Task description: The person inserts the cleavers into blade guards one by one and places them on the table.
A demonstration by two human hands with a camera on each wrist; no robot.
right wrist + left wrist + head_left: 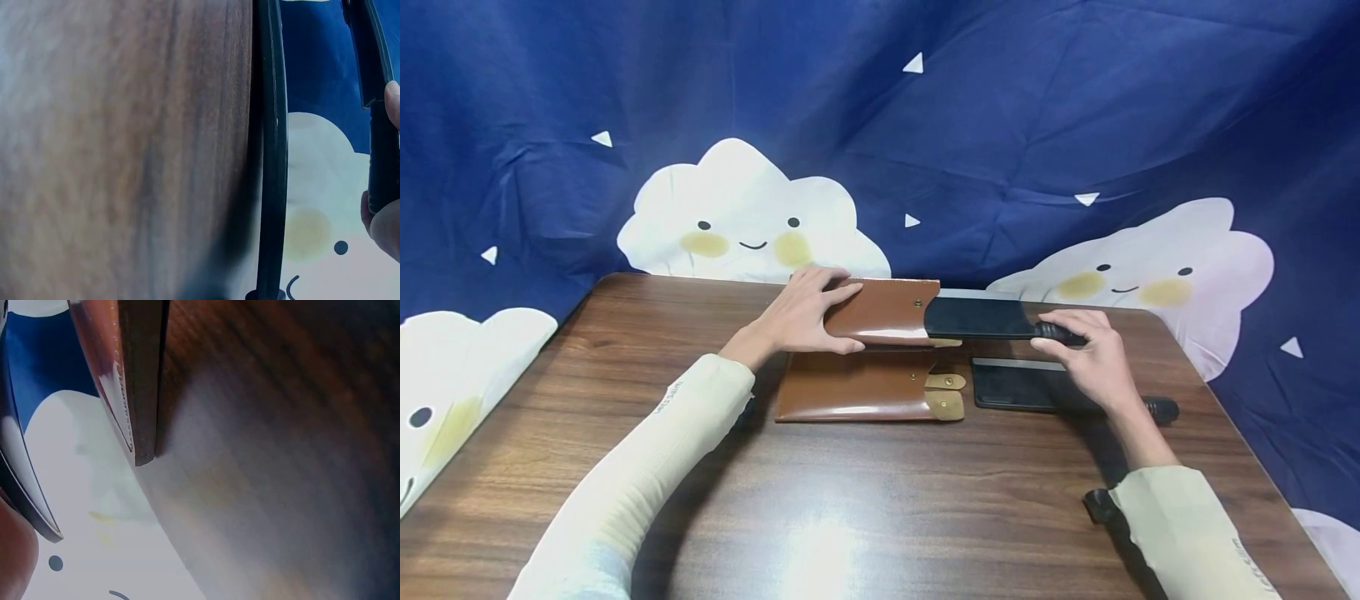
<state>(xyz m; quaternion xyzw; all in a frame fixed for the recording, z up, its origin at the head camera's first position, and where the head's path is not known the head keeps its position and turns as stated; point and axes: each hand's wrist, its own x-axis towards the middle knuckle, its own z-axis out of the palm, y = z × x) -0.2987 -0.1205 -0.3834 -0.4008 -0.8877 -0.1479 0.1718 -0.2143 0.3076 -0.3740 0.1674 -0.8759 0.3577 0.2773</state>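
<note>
Above the table, my left hand [805, 312] grips the left end of a brown leather sheath [883, 308]. My right hand [1093, 354] pinches the ridged black handle of a cleaver [981, 317] whose black blade lies partly inside that sheath, with a pale edge along its top. How deep the blade reaches is hidden. Below them on the table lies a second brown sheath [850, 387], its tan snap straps at the right end. Another black cleaver [1018, 387] lies beside it, partly behind my right hand. The right wrist view shows fingers [387, 231] around the held handle.
The brown wooden table [880, 500] has its back edge against a blue curtain [985, 125] printed with white clouds. A small black piece [1099, 506] sits at the right sleeve's cuff.
</note>
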